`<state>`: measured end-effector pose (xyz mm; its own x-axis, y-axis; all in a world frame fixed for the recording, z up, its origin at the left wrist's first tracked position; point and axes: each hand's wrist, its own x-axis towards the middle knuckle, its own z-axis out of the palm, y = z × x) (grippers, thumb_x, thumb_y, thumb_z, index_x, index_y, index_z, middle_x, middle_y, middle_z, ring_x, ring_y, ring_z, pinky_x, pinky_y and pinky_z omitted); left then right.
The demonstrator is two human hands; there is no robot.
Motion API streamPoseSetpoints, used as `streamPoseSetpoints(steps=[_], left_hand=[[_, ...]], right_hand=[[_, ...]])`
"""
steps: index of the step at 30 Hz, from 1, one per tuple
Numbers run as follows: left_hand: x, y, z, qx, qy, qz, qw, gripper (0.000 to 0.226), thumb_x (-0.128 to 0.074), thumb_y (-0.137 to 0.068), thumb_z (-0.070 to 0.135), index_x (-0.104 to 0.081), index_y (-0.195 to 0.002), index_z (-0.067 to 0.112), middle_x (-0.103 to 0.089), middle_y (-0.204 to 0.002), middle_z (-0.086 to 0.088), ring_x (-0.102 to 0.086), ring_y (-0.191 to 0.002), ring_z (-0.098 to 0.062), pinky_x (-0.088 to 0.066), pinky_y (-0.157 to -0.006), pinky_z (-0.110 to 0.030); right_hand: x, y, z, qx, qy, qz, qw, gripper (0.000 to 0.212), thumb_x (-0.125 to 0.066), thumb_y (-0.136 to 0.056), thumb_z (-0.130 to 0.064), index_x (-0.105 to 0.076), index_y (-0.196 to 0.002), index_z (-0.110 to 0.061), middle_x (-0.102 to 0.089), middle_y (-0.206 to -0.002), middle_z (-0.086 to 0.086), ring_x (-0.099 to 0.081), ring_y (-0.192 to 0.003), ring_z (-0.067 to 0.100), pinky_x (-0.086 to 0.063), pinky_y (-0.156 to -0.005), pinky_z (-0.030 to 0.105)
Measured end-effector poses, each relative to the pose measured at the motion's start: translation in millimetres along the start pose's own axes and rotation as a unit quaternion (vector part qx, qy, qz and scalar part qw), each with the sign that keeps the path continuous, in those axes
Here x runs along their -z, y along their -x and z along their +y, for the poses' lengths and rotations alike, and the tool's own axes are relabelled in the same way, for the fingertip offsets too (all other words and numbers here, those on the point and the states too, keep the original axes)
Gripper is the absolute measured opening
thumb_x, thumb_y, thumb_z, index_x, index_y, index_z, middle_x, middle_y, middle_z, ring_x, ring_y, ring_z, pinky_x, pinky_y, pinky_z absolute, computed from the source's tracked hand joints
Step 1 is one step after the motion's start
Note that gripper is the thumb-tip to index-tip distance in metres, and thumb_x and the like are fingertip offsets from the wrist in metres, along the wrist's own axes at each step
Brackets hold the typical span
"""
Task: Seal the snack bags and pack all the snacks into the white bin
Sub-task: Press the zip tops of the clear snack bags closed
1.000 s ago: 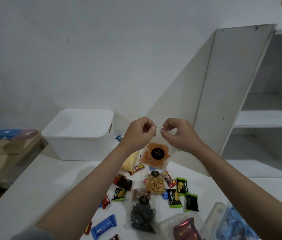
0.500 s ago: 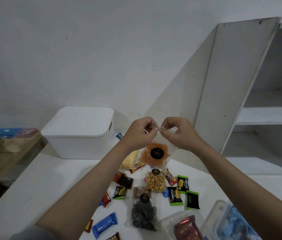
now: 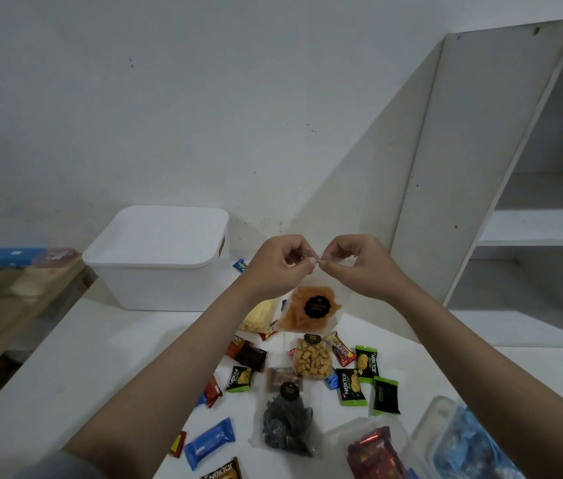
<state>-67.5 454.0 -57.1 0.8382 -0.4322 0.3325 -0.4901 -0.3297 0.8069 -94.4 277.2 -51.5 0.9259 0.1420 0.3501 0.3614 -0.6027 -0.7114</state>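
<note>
A clear bag of orange snacks point(image 3: 311, 309) with a round black label hangs in the air above the table. My left hand point(image 3: 281, 262) and my right hand point(image 3: 354, 262) both pinch its top edge, fingertips nearly touching. The white bin point(image 3: 160, 271) stands on the table at the back left, its lid on. Below the bag lie a bag of tan puffs point(image 3: 311, 357), a bag of black coiled candy point(image 3: 288, 426), a bag of pale yellow snacks point(image 3: 259, 316) and several small wrapped snacks, among them green packets point(image 3: 366, 363) and a blue bar point(image 3: 209, 447).
Clear plastic containers point(image 3: 442, 440) with red and blue packets sit at the lower right. A white shelf unit point(image 3: 501, 188) rises at the right. A wooden bench point(image 3: 3, 305) with a blue box stands left of the white table point(image 3: 76, 368).
Both hands stay pinched on the bag's top edge, fingertips working closer together. The view has tilted slightly; the bag hangs in about the same place.
</note>
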Motion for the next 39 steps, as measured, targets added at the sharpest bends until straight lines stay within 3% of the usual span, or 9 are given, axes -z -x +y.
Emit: streamPoseSetpoints(steps=[3,10,17,23,28,36,39], left_hand=[[3,-1,-5,0.019,0.023,0.017,0.999,0.016,-0.060,-0.088,0.005,-0.063,-0.078,0.017,-0.067,-0.073,-0.005,-0.064,-0.074,-0.027,-0.054,-0.073,-0.033],[5,-4,-10,0.060,0.084,0.049,0.993,0.014,-0.057,-0.089,0.002,-0.060,-0.078,0.010,-0.066,-0.070,-0.004,-0.064,-0.065,-0.005,-0.049,-0.065,-0.017],[1,-8,-2,0.063,0.057,0.000,0.996,0.015,-0.063,-0.086,0.008,-0.062,-0.079,0.020,-0.063,-0.080,0.005,-0.065,-0.067,-0.011,-0.050,-0.064,-0.019],[-3,-9,4,0.051,0.021,-0.010,0.998,0.006,-0.071,-0.082,0.020,-0.068,-0.078,0.023,-0.067,-0.082,0.007,-0.064,-0.080,-0.030,-0.054,-0.076,-0.034],[-3,-10,7,0.047,0.002,-0.010,0.999,0.005,-0.068,-0.085,0.016,-0.067,-0.080,0.017,-0.064,-0.076,0.006,-0.062,-0.072,-0.016,-0.054,-0.074,-0.035],[0,-8,5,0.011,-0.011,0.013,1.000,0.007,-0.067,-0.085,0.015,-0.066,-0.078,0.013,-0.064,-0.073,0.003,-0.062,-0.074,-0.028,-0.054,-0.076,-0.045],[-1,-8,3,-0.013,-0.008,0.020,1.000,0.007,-0.065,-0.083,0.015,-0.065,-0.077,0.013,-0.062,-0.070,0.007,-0.060,-0.073,-0.019,-0.053,-0.079,-0.046]], right_hand=[[4,0,4,-0.017,-0.013,-0.007,1.000,0.011,-0.072,-0.082,-0.027,-0.069,-0.075,-0.019,-0.068,-0.073,-0.008,-0.063,-0.071,0.006,-0.049,-0.065,0.019],[20,-2,16,-0.057,-0.035,-0.016,0.998,0.008,-0.068,-0.085,-0.016,-0.068,-0.081,-0.009,-0.067,-0.076,-0.005,-0.062,-0.077,0.009,-0.046,-0.070,0.020],[18,-3,11,-0.034,-0.034,0.003,0.999,0.011,-0.064,-0.083,-0.005,-0.064,-0.072,-0.005,-0.064,-0.069,-0.005,-0.058,-0.070,-0.007,-0.042,-0.065,0.007],[17,-2,8,-0.004,-0.047,0.007,0.999,0.015,-0.062,-0.081,0.003,-0.061,-0.068,-0.006,-0.058,-0.063,-0.006,-0.054,-0.059,-0.008,-0.040,-0.063,0.004],[16,-3,8,0.010,-0.041,0.015,0.999,0.013,-0.061,-0.080,0.003,-0.061,-0.069,-0.003,-0.057,-0.063,-0.006,-0.053,-0.059,-0.007,-0.038,-0.060,0.005],[18,0,12,0.020,-0.018,0.010,1.000,0.006,-0.066,-0.086,-0.013,-0.069,-0.081,-0.013,-0.069,-0.079,-0.010,-0.063,-0.079,-0.006,-0.045,-0.074,0.005],[16,-1,10,0.009,-0.031,0.010,0.999,0.005,-0.066,-0.086,-0.015,-0.071,-0.085,-0.015,-0.070,-0.083,-0.010,-0.065,-0.081,-0.004,-0.046,-0.074,0.006]])
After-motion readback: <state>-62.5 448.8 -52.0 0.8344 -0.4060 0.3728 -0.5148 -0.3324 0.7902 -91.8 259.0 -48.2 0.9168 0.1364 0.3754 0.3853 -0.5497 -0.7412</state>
